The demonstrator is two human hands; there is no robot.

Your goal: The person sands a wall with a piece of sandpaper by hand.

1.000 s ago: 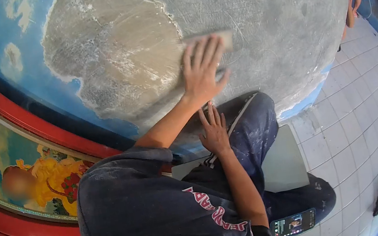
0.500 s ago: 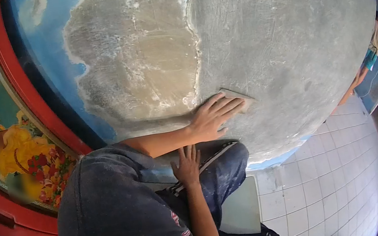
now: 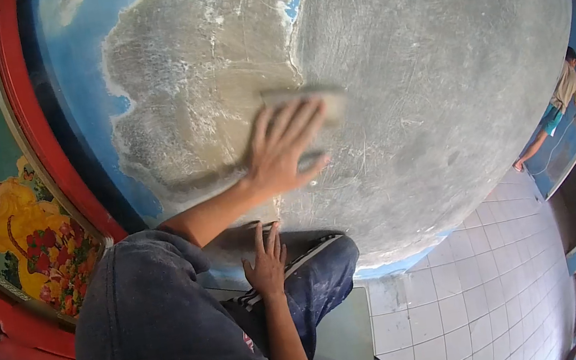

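Observation:
My left hand (image 3: 282, 148) presses a thin, flat greyish pad (image 3: 332, 104) against the rough grey wall (image 3: 433, 56). Its fingers lie over the pad's lower side, and motion blurs both. The pad is near the cracked seam between the brownish patch (image 3: 256, 85) and the smoother grey plaster. Lower down, my right hand (image 3: 267, 270) holds nothing. Its fingers are apart, pointing up toward the base of the wall, beside my bent knee (image 3: 332, 258). Whether its fingertips touch the wall I cannot tell.
A red-framed painted panel (image 3: 21, 217) stands at the left. White floor tiles (image 3: 459, 296) spread at the lower right, beside a pale greenish slab (image 3: 346, 334) near my leg. At the far right, another person (image 3: 566, 89) stands by a blue wall.
My left hand has moved up and to the left across the wall with the pad. The view has shifted a little, and more of the other person shows.

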